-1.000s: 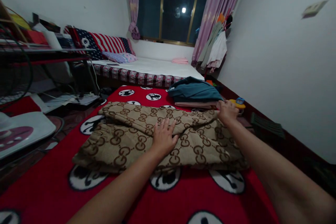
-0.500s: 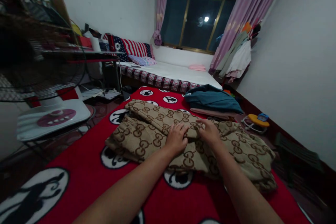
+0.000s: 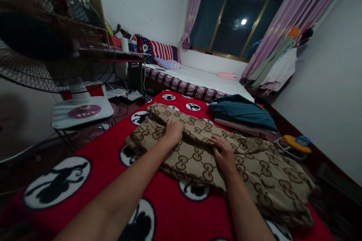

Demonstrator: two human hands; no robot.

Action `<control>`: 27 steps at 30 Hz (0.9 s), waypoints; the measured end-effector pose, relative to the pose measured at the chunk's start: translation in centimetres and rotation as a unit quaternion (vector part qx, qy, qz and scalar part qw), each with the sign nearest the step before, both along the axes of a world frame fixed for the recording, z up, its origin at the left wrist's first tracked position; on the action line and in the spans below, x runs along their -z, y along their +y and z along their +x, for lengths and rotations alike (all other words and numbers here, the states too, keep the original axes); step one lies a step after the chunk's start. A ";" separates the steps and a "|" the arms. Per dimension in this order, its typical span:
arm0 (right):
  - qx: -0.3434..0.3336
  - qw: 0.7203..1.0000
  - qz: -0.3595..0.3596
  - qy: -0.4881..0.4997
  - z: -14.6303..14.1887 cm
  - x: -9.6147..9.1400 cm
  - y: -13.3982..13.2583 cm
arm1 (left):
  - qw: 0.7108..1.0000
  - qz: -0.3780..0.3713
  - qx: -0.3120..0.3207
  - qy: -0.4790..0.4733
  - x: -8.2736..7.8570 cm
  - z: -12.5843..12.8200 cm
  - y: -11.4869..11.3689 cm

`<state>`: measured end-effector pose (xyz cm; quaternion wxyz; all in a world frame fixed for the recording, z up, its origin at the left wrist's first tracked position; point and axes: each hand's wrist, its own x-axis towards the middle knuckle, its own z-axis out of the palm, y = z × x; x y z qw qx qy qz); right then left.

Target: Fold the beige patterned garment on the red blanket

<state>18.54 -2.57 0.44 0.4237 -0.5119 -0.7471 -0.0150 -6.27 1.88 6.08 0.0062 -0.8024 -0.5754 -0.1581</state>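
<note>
A pair of beige trousers (image 3: 198,156) with a brown interlocking-G pattern lies spread across the bed, folded lengthwise into layers. My left hand (image 3: 174,132) is closed on the edge of the upper layer, left of the middle, its fingertips partly hidden in the cloth. To its right, my right hand (image 3: 224,154) rests on the same fold with fingers stretched over the fabric. Beneath the trousers is a red blanket (image 3: 166,203) with black-and-white round prints. A dark teal folded garment (image 3: 243,111) lies just beyond them, on top of a pinkish cloth.
At the left a standing fan (image 3: 36,41) is above a white-and-purple base (image 3: 85,111). A second bed (image 3: 195,77) stands under the window. A yellow stool (image 3: 296,144) with a blue item is at the right, and clothes (image 3: 278,69) hang by the curtain.
My left hand has moved left along the fold and closed on its edge. My right hand stays near the middle of the trousers. The view has turned slightly left.
</note>
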 end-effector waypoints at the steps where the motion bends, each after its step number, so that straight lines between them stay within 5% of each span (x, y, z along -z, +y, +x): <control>1: 0.010 1.000 0.010 0.017 0.1 0.0 0.0 | 1.000 0.005 0.002 -0.001 -0.3 0.2 -0.2; 4: 0.065 0.991 0.065 0.093 0.4 -0.2 -0.2 | 1.000 0.015 0.026 0.008 -1.7 1.2 -1.2; 8: 0.117 0.970 0.094 0.193 1.0 -0.2 -0.4 | 0.994 -0.062 0.067 0.064 -3.2 2.3 -2.8; 14: 0.161 0.976 0.050 0.137 1.1 -0.4 -0.6 | 0.986 -0.136 0.100 0.010 -3.6 1.6 -2.0; 19: 0.242 0.966 -0.027 0.088 1.1 -0.1 -0.4 | 0.998 -0.010 -0.035 -0.042 -1.3 -0.7 0.7; 22: 0.236 0.964 -0.076 0.096 1.4 0.1 -0.2 | 0.994 -0.042 -0.097 -0.009 1.3 -1.7 2.1; 27: 0.144 0.935 -0.113 0.304 3.6 -0.3 0.2 | 0.991 -0.051 -0.122 -0.004 3.5 -1.6 2.9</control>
